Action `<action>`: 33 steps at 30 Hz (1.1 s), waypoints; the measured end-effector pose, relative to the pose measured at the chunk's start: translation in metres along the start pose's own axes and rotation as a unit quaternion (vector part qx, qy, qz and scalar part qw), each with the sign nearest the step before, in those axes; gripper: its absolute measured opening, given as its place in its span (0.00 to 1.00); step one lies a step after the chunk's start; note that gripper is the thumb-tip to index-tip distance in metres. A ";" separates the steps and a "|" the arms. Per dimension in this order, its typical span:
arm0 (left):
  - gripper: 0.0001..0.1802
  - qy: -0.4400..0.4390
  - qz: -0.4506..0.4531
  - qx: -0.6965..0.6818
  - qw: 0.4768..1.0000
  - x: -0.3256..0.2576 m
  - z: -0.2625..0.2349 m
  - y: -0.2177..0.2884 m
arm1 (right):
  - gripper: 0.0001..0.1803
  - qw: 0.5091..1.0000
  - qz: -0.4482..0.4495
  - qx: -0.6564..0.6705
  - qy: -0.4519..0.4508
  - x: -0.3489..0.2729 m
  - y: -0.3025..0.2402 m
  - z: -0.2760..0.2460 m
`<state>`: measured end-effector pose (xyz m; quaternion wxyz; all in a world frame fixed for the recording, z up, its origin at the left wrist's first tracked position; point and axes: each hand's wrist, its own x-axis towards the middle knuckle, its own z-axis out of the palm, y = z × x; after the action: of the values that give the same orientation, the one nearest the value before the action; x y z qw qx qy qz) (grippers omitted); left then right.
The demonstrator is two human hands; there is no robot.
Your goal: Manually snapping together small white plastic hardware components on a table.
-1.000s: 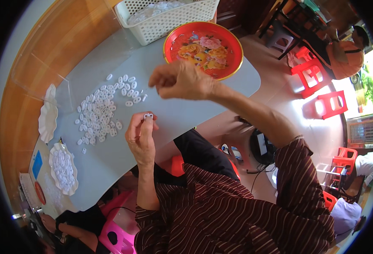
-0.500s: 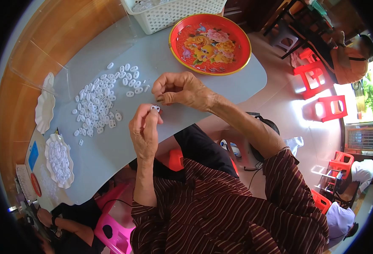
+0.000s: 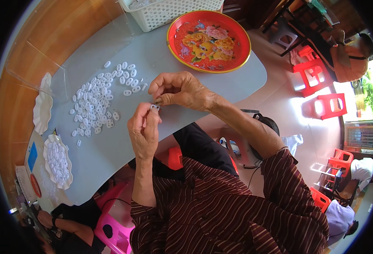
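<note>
Lying in scalloped dish (image 3: 67, 183), white pieces (image 3: 57, 164)

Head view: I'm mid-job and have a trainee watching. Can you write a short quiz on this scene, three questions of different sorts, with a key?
1. True or false: the red tray lies to the left of the loose white pieces in the picture.
2. What are the left hand's fingers pinching? A) the basket's edge; B) a small white piece; C) the tray's rim.
3. What shape is the edge of the white dish that is heaped with white pieces?

Key:
1. False; the tray lies to their right.
2. B.
3. Wavy, scalloped.
</note>
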<state>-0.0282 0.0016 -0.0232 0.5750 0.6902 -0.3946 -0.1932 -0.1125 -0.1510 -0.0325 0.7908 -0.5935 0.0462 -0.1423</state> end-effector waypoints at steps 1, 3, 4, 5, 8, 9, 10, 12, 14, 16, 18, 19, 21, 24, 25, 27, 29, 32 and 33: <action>0.07 0.000 -0.001 0.000 1.000 0.000 0.001 -0.001 | 0.11 1.000 0.000 -0.017 -0.013 -0.001 -0.001 -0.001; 0.07 0.005 0.024 0.024 0.999 -0.001 0.002 -0.003 | 0.10 0.999 0.001 -0.034 -0.026 -0.001 0.000 -0.004; 0.07 0.005 0.023 0.023 0.999 -0.002 0.003 -0.005 | 0.11 0.998 -0.003 -0.044 -0.035 -0.001 0.000 -0.004; 0.07 0.013 0.054 0.051 0.997 -0.002 0.004 -0.009 | 0.11 0.998 -0.007 -0.054 -0.043 -0.001 0.000 -0.005; 0.07 0.014 0.101 0.081 0.992 -0.002 0.005 -0.011 | 0.10 0.996 0.000 -0.058 -0.061 -0.003 -0.005 -0.007; 0.07 0.005 0.117 0.083 0.990 -0.002 0.004 -0.010 | 0.10 0.996 0.001 -0.058 -0.062 -0.003 -0.010 -0.008; 0.07 0.005 0.117 0.083 0.990 -0.002 0.003 -0.010 | 0.08 0.993 0.019 -0.100 -0.067 -0.003 -0.016 -0.009; 0.08 -0.037 0.059 0.003 0.998 -0.002 -0.001 -0.009 | 0.07 0.987 0.037 -0.142 -0.072 -0.002 -0.020 -0.009; 0.08 -0.041 0.047 -0.027 0.998 -0.003 -0.001 -0.009 | 0.07 0.983 0.054 -0.153 -0.084 0.000 -0.021 -0.008; 0.08 -0.045 0.033 -0.057 0.997 -0.003 -0.002 -0.008 | 0.07 0.980 0.058 -0.170 -0.080 0.000 -0.024 -0.007; 0.08 -0.055 0.012 -0.057 0.997 -0.003 -0.003 -0.005 | 0.08 0.978 0.063 -0.187 -0.075 0.000 -0.023 -0.005; 0.08 -0.056 0.011 -0.058 0.997 -0.003 -0.002 -0.004 | 0.08 0.978 0.037 -0.191 -0.070 -0.001 -0.022 -0.003; 0.10 -0.046 0.012 -0.047 0.998 -0.003 0.000 -0.003 | 0.08 0.979 0.012 -0.195 -0.064 -0.003 -0.018 -0.002; 0.09 -0.024 0.032 -0.032 0.999 -0.004 0.001 -0.005 | 0.10 0.961 -0.037 -0.271 -0.036 -0.004 -0.013 0.000; 0.09 -0.024 0.033 -0.032 0.999 -0.004 0.000 -0.004 | 0.10 0.965 -0.028 -0.259 -0.034 -0.005 -0.014 0.000; 0.09 -0.033 0.009 -0.028 0.999 -0.003 0.000 -0.002 | 0.11 0.968 -0.022 -0.247 -0.030 -0.006 -0.017 -0.001; 0.08 -0.021 0.017 -0.043 0.999 -0.003 0.002 -0.003 | 0.11 0.984 0.065 -0.165 -0.029 -0.005 -0.019 -0.003; 0.08 -0.014 0.018 -0.055 0.998 -0.004 0.000 -0.002 | 0.11 0.987 0.030 -0.157 -0.026 -0.005 -0.016 -0.001; 0.07 -0.020 0.010 -0.053 0.998 -0.005 -0.001 -0.002 | 0.11 0.987 0.030 -0.156 -0.027 -0.005 -0.013 -0.001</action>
<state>-0.0299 0.0058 -0.0263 0.6050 0.6506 -0.4019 -0.2217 -0.1202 -0.1540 -0.0206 0.6931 -0.7120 0.0641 -0.0930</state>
